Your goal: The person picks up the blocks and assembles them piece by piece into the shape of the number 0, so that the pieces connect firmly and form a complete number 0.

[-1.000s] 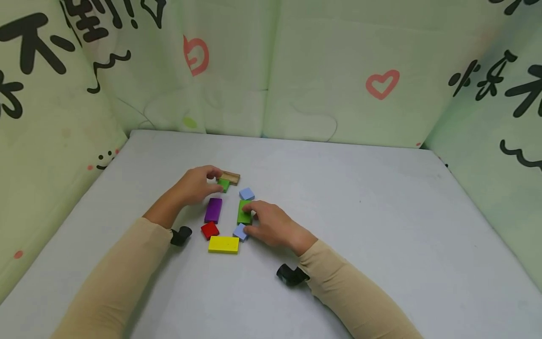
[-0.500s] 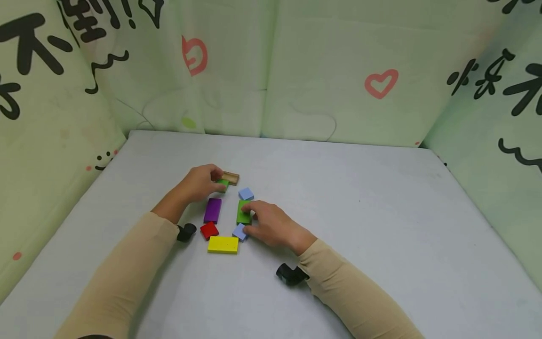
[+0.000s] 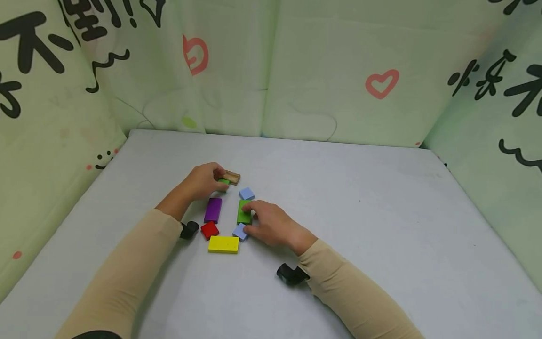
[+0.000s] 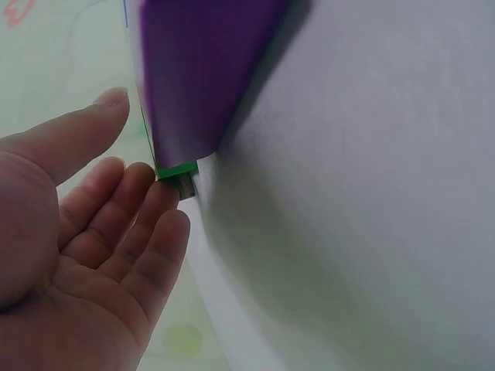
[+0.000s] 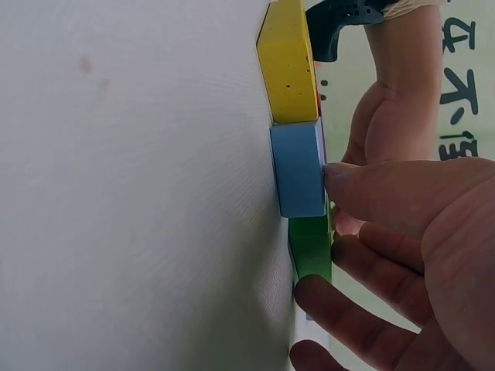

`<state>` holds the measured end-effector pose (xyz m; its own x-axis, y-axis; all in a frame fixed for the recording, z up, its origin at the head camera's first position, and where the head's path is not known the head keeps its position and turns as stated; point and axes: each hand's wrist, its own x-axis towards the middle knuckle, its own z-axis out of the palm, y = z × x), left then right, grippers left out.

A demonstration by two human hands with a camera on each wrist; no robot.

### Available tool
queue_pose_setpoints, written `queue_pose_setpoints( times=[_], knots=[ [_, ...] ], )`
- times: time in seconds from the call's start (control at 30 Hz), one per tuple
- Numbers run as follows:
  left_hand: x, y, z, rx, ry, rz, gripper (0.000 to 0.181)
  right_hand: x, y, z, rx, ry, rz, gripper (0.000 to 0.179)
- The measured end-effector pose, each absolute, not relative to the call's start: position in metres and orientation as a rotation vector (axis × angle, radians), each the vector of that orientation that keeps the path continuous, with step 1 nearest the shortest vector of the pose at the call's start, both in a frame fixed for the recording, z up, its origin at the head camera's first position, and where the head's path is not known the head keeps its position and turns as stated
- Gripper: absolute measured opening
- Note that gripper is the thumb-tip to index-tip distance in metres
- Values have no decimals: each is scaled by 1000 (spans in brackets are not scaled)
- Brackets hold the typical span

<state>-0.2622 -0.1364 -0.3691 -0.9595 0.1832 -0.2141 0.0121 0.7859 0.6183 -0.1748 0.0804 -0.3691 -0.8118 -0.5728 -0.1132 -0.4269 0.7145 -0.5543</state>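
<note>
My left hand [image 3: 203,182] is at the far end of a group of coloured blocks, thumb and fingers on either side of a small green block [image 3: 224,181]. In the left wrist view its thumb stands apart from the curved fingers, whose tips are by the green block and partly hidden wooden block [image 3: 232,177]. A purple block [image 4: 205,77] fills the near part of that view. My right hand [image 3: 273,225] rests at the group's right side. Its thumb touches a light blue block [image 5: 298,170]; its fingers lie along a longer green block [image 5: 311,243].
A red block [image 3: 210,230] and a yellow block [image 3: 223,245] sit at the near end. Another light blue block [image 3: 247,193] lies beyond the longer green one. The white table [image 3: 381,226] is enclosed by printed pale green cloth [image 3: 313,70].
My left hand has shifted slightly right and away from me, covering more of the small green block. The right hand has stayed in place.
</note>
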Motion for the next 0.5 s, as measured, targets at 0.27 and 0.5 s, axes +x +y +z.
queue_pose_setpoints(
  times=[0.27,0.5],
  knots=[
    [-260,-133,-368,123,2732,937,38,-175,81,-370,-794,2646,-759,45],
    [-258,-134,-367,124,2740,930,34,-174,81,-370,-796,2646,-765,45]
  ],
)
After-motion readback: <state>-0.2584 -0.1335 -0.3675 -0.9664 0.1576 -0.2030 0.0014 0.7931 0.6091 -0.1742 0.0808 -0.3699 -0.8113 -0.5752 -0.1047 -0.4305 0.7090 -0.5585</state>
